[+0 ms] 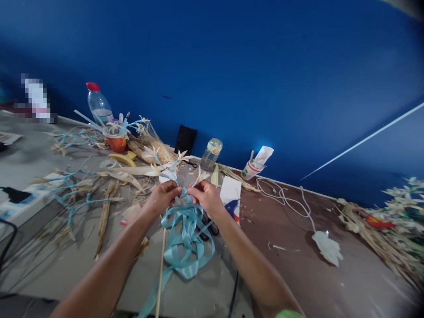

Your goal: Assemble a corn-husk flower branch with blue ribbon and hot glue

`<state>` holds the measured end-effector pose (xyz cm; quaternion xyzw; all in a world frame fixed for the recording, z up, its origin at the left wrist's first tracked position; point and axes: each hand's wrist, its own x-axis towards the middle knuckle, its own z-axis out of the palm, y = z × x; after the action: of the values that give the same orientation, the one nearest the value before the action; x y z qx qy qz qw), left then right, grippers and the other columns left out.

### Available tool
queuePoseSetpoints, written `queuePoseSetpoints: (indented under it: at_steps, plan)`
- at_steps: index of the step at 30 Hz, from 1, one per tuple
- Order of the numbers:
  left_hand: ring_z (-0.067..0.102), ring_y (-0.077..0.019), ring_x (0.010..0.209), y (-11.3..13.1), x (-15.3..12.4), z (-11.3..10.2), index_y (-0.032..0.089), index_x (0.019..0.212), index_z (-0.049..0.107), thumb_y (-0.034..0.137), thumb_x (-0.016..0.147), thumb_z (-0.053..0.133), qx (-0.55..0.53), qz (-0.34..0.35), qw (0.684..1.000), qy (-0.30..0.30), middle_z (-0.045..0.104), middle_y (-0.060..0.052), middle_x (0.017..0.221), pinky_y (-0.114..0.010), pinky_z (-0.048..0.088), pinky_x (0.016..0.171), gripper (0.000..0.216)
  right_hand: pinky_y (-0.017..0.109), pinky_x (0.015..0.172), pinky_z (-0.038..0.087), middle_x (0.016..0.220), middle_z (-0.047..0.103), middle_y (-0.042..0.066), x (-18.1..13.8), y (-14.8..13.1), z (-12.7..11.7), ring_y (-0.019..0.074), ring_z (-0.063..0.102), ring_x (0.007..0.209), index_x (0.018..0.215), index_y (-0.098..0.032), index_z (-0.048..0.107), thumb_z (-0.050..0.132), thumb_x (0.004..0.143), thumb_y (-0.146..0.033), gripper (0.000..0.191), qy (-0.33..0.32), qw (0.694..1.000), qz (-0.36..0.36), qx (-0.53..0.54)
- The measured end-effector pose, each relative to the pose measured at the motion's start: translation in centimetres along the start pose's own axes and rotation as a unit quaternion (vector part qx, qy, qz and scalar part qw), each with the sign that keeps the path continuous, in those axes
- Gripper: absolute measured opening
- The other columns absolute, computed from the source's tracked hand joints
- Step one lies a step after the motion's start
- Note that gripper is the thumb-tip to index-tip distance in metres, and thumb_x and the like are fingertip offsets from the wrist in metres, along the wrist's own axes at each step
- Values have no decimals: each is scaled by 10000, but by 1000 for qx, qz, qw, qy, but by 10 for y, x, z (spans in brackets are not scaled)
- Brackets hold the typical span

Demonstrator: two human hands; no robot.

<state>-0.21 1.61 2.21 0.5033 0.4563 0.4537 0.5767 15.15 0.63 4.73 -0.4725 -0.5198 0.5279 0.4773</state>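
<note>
My left hand (164, 197) is closed in a pinch on a flower branch (170, 167), whose thin stems are wrapped in light blue and topped with pale, husk-like blossoms. Close beside it, my right hand (208, 198) pinches the stem of a single pale flower (200, 176). Blue ribbon (188, 247) shows between the fingertips and falls in loose loops onto the table below. Whether the right fingers also grip the ribbon, I cannot tell. A thin wooden stick (161, 269) lies beside the loops. Dark-handled scissors (213, 229) are partly hidden by the ribbon and right forearm.
Blue-wrapped branches (71, 205) and dried husks (107, 212) cover the left side, near a power strip (33, 196). Farther back stand a red cup (116, 144), a plastic bottle (98, 106), a glass jar (212, 154) and a paper cup (251, 170). A white cable (288, 201) lies right.
</note>
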Motion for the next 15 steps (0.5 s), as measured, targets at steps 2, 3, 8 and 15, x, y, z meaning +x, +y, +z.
queuePoseSetpoints:
  at_steps: [2, 3, 8, 15]
  plan:
    - [328, -44, 346, 1, -2, 2, 161, 577, 479, 427, 628, 667, 2, -7, 1000, -7, 393, 78, 412, -187, 206, 379, 329, 205, 436, 330, 475, 482, -68, -3, 7, 3, 77, 420, 421, 704, -181, 588, 639, 643, -296, 140, 0, 999, 3, -38]
    - [324, -44, 343, 2, -3, 4, 162, 578, 477, 432, 628, 667, 2, -9, 1000, -11, 392, 79, 406, -188, 204, 378, 334, 207, 443, 330, 482, 477, -67, -3, 10, 3, 80, 420, 436, 705, -181, 597, 639, 643, -303, 143, 3, 998, 3, -55]
    - [316, -46, 336, 5, -4, 6, 162, 577, 486, 455, 625, 667, 8, -13, 1000, -22, 385, 79, 387, -188, 198, 375, 348, 222, 506, 363, 537, 502, -50, -1, 16, 1, 98, 445, 511, 693, -177, 615, 647, 636, -318, 156, 17, 994, -7, -112]
    - [325, -43, 340, 0, -2, 5, 158, 588, 491, 431, 625, 678, 10, -15, 1000, -19, 403, 78, 415, -186, 193, 374, 334, 226, 512, 357, 539, 495, -42, -4, 14, -1, 101, 433, 511, 691, -175, 604, 617, 650, -324, 155, 31, 993, -11, -114]
